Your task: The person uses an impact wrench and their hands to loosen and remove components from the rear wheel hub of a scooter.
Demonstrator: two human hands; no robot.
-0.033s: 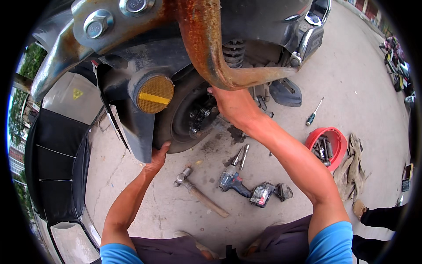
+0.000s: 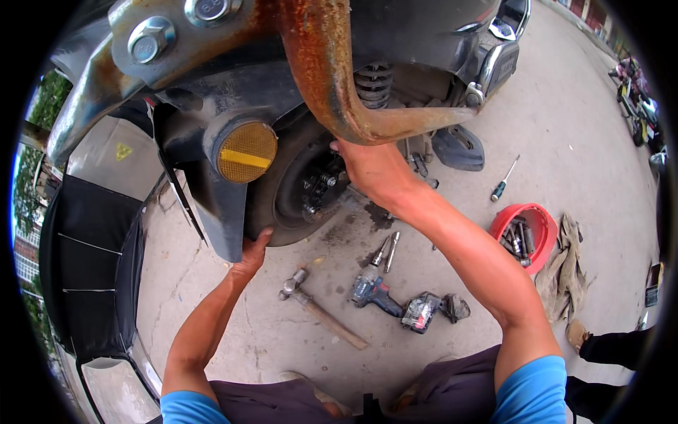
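Note:
Above me is the rear of a dark scooter, with a rusty bent bar (image 2: pixel 318 85), bolted plate, spring (image 2: pixel 374 85) and round amber reflector (image 2: pixel 246 152) on a mudguard (image 2: pixel 219 219). My left hand (image 2: pixel 251 251) grips the black tyre (image 2: pixel 286 230) low down, thumb on its side, fingers partly hidden. My right hand (image 2: pixel 371 169) is closed on the tyre higher up, just under the bar, its fingers mostly hidden. The dark hub (image 2: pixel 321 191) with bolts shows between them.
Below lie a hammer (image 2: pixel 318 314), cordless impact driver (image 2: pixel 378 300), sockets (image 2: pixel 392 251), screwdriver (image 2: pixel 506 180), red bowl of sockets (image 2: pixel 535 230), rag (image 2: pixel 565 268) and dark plastic part (image 2: pixel 459 148). Another person's foot (image 2: pixel 579 336) is at right. A covered vehicle (image 2: pixel 88 233) stands left, parked scooters (image 2: pixel 632 106) far right.

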